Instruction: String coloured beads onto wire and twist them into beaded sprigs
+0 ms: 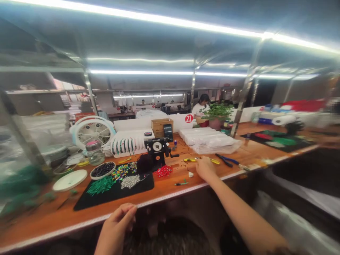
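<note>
Yellow tool (189, 160), long axis left-to-right, at right fingers (201, 163)

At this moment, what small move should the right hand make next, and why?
Probably, the right hand should close on the yellow item just left of it: the hand reaches over the tabletop up to it, though contact is unclear.

A red disc with the white number "21" on a panel behind the bench
The disc (189, 118) stands near the right end of the low white panel (175, 118), and its two digits are the only characters that read clearly. Dark print on the front of the cardboard box (157, 126) is too blurred to make out, as are the marks on the white dial (157, 146) of the black cranked machine (153, 142) and the smaller red disc (262, 108) farther right.
</note>
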The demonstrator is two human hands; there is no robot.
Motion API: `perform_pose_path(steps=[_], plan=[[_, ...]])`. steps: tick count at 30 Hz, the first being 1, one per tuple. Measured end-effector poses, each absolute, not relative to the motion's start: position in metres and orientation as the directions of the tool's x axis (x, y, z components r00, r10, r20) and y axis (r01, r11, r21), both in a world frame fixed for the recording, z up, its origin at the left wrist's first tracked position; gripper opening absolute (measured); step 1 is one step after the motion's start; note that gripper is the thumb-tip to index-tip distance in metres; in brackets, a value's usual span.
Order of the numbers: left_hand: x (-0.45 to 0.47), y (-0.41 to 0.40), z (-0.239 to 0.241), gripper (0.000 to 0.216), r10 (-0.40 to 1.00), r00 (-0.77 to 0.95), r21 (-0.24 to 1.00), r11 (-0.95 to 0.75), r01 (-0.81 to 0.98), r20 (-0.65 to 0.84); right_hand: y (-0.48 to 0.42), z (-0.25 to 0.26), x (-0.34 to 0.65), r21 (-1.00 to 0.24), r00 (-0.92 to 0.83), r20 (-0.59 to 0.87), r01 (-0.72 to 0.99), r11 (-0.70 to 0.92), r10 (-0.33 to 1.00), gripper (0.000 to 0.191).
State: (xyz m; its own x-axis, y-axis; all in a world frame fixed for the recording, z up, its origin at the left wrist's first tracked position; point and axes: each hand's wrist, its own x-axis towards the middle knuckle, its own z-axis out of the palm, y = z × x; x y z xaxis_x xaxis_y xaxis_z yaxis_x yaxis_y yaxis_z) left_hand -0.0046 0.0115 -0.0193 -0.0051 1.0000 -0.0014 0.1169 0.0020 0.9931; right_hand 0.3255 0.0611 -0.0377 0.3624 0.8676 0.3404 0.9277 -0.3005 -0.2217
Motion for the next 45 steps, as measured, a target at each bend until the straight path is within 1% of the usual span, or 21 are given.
perform_pose_path(steps=[2, 4, 8, 13, 17, 20, 22, 25, 26, 28, 29, 30, 31, 32, 33, 34, 36, 38, 39, 41, 45], plan=[[-0.002, 0.011, -0.022, 0.036, 0.995, -0.030, 0.994, 0.097, -0.049, -0.099, 0.071, -0.039, 0.348, -0.175, 0.424, 0.311, 0.905, -0.388, 0.850, 0.030], [0.001, 0.013, -0.025, 0.036, 0.986, -0.035, 0.970, 0.153, -0.188, -0.162, 0.077, -0.044, 0.360, -0.126, 0.451, 0.296, 0.892, -0.433, 0.842, 0.030], [0.003, 0.014, -0.029, 0.032, 0.975, -0.040, 0.914, 0.192, -0.358, -0.221, 0.074, -0.054, 0.366, -0.041, 0.472, 0.303, 0.875, -0.483, 0.828, 0.035], [0.002, 0.008, -0.028, 0.025, 0.969, -0.039, 0.871, 0.202, -0.448, -0.244, 0.063, -0.059, 0.373, 0.019, 0.466, 0.266, 0.873, -0.488, 0.844, 0.036], [0.001, 0.004, -0.032, 0.013, 0.959, -0.026, 0.835, 0.233, -0.499, -0.283, 0.056, -0.060, 0.376, 0.038, 0.426, 0.235, 0.894, -0.447, 0.873, 0.036], [0.001, 0.003, -0.037, 0.010, 0.950, -0.017, 0.803, 0.255, -0.539, -0.313, 0.052, -0.061, 0.379, 0.050, 0.392, 0.226, 0.910, -0.412, 0.892, 0.035], [0.001, 0.001, -0.039, 0.009, 0.945, 0.001, 0.775, 0.270, -0.571, -0.328, 0.049, -0.061, 0.379, 0.058, 0.374, 0.242, 0.915, -0.398, 0.895, 0.034], [0.002, -0.001, -0.042, 0.006, 0.944, 0.049, 0.745, 0.289, -0.602, -0.326, 0.041, -0.058, 0.365, 0.052, 0.342, 0.306, 0.926, -0.374, 0.889, 0.030], [0.002, -0.001, -0.043, 0.007, 0.947, 0.065, 0.740, 0.288, -0.607, -0.315, 0.036, -0.056, 0.354, 0.025, 0.319, 0.333, 0.938, -0.346, 0.887, 0.028], [0.004, -0.002, -0.045, 0.008, 0.954, 0.090, 0.738, 0.279, -0.615, -0.286, 0.022, -0.053, 0.320, -0.102, 0.252, 0.365, 0.968, -0.230, 0.896, 0.025], [0.006, -0.003, -0.046, 0.008, 0.957, 0.102, 0.738, 0.275, -0.617, -0.271, 0.013, -0.050, 0.299, -0.295, 0.190, 0.366, 0.952, -0.080, 0.911, 0.023], [0.007, -0.004, -0.047, 0.009, 0.960, 0.114, 0.738, 0.271, -0.617, -0.257, 0.003, -0.048, 0.277, -0.502, 0.120, 0.327, 0.863, 0.064, 0.937, 0.026], [0.008, -0.005, -0.048, 0.010, 0.962, 0.127, 0.739, 0.268, -0.618, -0.243, -0.007, -0.046, 0.254, -0.650, 0.038, 0.279, 0.743, 0.159, 0.960, 0.032], [0.009, -0.006, -0.049, 0.011, 0.963, 0.140, 0.740, 0.267, -0.617, -0.230, -0.016, -0.045, 0.232, -0.750, -0.081, 0.235, 0.618, 0.234, 0.969, 0.036], [0.009, -0.007, -0.050, 0.012, 0.964, 0.157, 0.741, 0.267, -0.616, -0.217, -0.024, -0.044, 0.212, -0.833, -0.154, 0.187, 0.499, 0.240, 0.970, 0.042], [0.010, -0.008, -0.051, 0.012, 0.964, 0.172, 0.742, 0.265, -0.615, -0.202, -0.030, -0.045, 0.194, -0.906, -0.194, 0.118, 0.381, 0.186, 0.974, 0.047], [0.009, -0.010, -0.051, 0.013, 0.965, 0.201, 0.740, 0.258, -0.621, -0.168, -0.035, -0.049, 0.169, -0.979, -0.245, -0.008, 0.202, 0.043, 0.970, 0.054], [0.007, -0.010, -0.051, 0.013, 0.965, 0.224, 0.733, 0.252, -0.631, -0.139, -0.034, -0.057, 0.156, -0.990, -0.261, -0.115, 0.110, -0.089, 0.958, 0.062], [0.006, -0.010, -0.051, 0.014, 0.965, 0.230, 0.731, 0.249, -0.635, -0.128, -0.033, -0.061, 0.152, -0.988, -0.259, -0.147, 0.089, -0.128, 0.955, 0.064], [0.005, -0.009, -0.051, 0.015, 0.966, 0.234, 0.734, 0.241, -0.635, -0.115, -0.029, -0.068, 0.149, -0.985, -0.242, -0.172, 0.068, -0.160, 0.955, 0.064], [0.005, -0.009, -0.053, 0.016, 0.965, 0.240, 0.745, 0.234, -0.625, -0.102, -0.023, -0.075, 0.146, -0.988, -0.236, -0.154, 0.038, -0.150, 0.959, 0.061]])
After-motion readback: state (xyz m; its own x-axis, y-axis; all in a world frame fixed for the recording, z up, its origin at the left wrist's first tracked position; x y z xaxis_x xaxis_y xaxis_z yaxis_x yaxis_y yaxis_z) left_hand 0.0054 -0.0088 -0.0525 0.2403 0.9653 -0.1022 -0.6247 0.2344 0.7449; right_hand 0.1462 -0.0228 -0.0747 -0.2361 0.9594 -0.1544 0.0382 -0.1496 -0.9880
